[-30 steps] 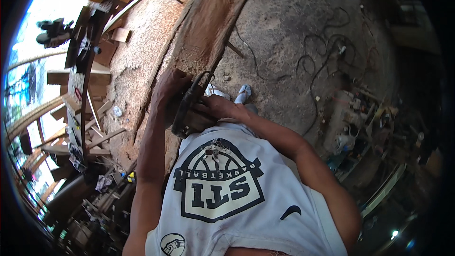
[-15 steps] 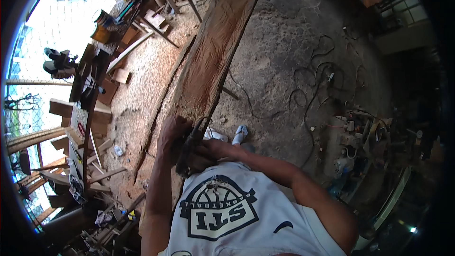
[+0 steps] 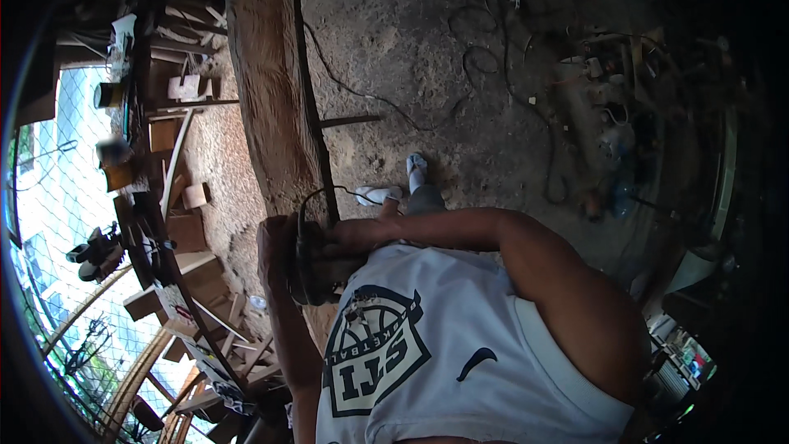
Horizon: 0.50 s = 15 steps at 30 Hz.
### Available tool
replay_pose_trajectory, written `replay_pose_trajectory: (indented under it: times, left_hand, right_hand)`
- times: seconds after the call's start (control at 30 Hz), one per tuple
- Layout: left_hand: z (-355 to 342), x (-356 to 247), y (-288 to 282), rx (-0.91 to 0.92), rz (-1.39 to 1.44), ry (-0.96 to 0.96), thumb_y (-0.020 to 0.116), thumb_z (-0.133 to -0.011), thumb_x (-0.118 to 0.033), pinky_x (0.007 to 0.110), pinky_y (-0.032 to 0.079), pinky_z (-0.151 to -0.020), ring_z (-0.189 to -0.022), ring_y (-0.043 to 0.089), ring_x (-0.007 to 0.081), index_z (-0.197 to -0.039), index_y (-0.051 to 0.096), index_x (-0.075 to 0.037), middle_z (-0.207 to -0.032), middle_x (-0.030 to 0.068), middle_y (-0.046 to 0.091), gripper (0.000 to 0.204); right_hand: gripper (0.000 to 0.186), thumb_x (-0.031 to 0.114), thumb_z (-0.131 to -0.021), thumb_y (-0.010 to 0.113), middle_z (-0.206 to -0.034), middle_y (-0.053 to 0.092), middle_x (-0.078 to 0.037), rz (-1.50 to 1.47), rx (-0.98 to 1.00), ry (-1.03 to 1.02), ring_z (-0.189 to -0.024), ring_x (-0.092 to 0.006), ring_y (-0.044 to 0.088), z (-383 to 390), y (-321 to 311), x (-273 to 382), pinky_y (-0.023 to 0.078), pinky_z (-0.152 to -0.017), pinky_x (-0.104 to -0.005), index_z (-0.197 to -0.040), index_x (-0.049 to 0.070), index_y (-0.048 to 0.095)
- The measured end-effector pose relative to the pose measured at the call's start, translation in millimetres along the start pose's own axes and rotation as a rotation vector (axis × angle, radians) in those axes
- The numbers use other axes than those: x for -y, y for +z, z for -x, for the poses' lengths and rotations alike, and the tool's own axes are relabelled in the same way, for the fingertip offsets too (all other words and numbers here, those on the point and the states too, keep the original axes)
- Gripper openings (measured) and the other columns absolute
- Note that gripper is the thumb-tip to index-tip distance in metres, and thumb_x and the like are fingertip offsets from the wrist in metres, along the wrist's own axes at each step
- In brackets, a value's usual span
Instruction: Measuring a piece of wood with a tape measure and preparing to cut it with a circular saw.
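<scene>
Both hands grip a dark handheld power tool [image 3: 302, 267] pressed onto the near end of a long rough reddish wooden slab [image 3: 275, 107]: the left hand [image 3: 275, 251] is wrapped round its far side, the right hand [image 3: 345, 240] closed on its handle. The black power cord [image 3: 362, 97] trails off across the dusty floor [image 3: 411, 33]. The step looks like surfacing the slab; the next pass likely calls for steady pressure along the grain, cord kept clear
</scene>
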<state>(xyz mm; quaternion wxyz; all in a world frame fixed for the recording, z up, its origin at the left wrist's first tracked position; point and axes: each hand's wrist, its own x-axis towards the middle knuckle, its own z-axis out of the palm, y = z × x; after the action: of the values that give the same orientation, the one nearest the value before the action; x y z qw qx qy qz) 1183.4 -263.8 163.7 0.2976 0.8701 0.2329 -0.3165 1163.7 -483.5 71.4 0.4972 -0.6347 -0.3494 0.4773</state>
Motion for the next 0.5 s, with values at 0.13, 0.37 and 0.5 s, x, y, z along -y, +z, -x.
replay_pose_trajectory:
  times: [0.13, 0.37, 0.5]
  left_hand:
    - [-10.0, 16.1, 4.1, -0.007, -0.046, 0.027, 0.068, -0.098, -0.040, 0.043, 0.052, -0.062, -0.064, 0.066, 0.0162, -0.082, 0.076, 0.002, -0.067, 0.0116, 0.070, 0.045]
    - [-12.4, 42.0, 5.7, -0.057, 0.008, 0.130, 0.067, -0.096, -0.040, 0.048, 0.051, -0.063, -0.062, 0.068, 0.0311, -0.082, 0.075, 0.000, -0.070, 0.0206, 0.068, 0.043]
    - [-22.1, 63.5, 20.4, -0.183, -0.068, 0.230, 0.070, -0.093, -0.038, 0.048, 0.053, -0.064, -0.062, 0.068, 0.0313, -0.084, 0.078, -0.004, -0.071, 0.0187, 0.070, 0.036]
  right_hand:
    - [0.044, 0.041, -0.106, 0.057, -0.108, 0.071, -0.021, 0.562, -0.075, 0.137, -0.105, -0.0364, 0.070, -0.5, 3.3, 38.2, 0.057, -0.084, -0.0506, -0.122, 0.001, 0.065]
    - [0.022, 0.025, -0.090, 0.065, -0.120, 0.068, -0.012, 1.068, -0.221, -0.635, -0.122, -0.0288, 0.060, -13.7, 27.1, 109.7, 0.046, -0.107, -0.0459, -0.102, 0.009, 0.077]
    - [0.013, 0.022, -0.079, 0.074, -0.097, 0.079, -0.011, 0.897, 0.283, -0.508, -0.099, -0.0293, 0.074, -47.2, 43.5, 108.5, 0.056, -0.091, -0.0465, -0.077, 0.010, 0.080]
